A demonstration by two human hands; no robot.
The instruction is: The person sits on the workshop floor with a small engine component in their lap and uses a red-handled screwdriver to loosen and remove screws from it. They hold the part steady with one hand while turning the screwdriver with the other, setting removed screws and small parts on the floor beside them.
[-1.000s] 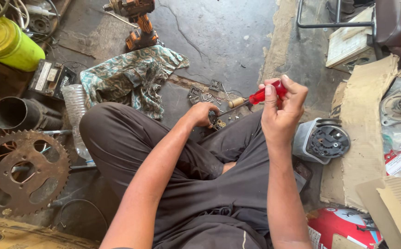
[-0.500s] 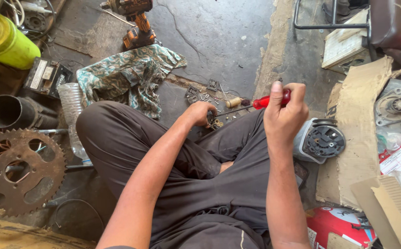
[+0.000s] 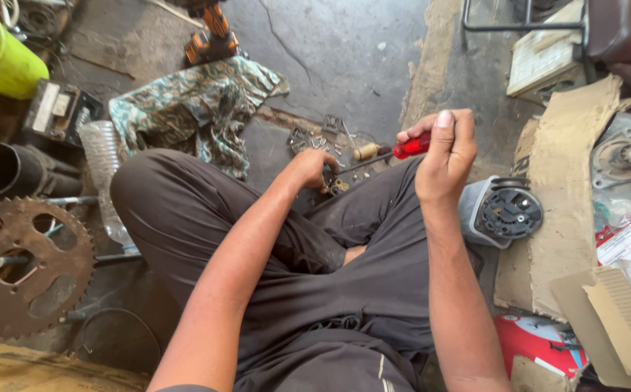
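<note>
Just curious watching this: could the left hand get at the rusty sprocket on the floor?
Probably yes. The left hand rests at a small part by the knee; the sprocket lies uncovered on that side, beyond the raised left leg.

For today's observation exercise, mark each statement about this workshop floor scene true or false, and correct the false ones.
1. The right hand holds a red-handled screwdriver. True.
2. The left hand rests on the large rusty sprocket. False: it is at a small metal part by the knee, while the sprocket lies apart on the floor, beyond the person's other knee.
3. A patterned cloth lies on the floor. True.
4. The yellow-green container stands between the person's legs. False: it is at the upper left corner of the view.
5. A grey round motor-like part lies beside the right forearm. True.
</note>
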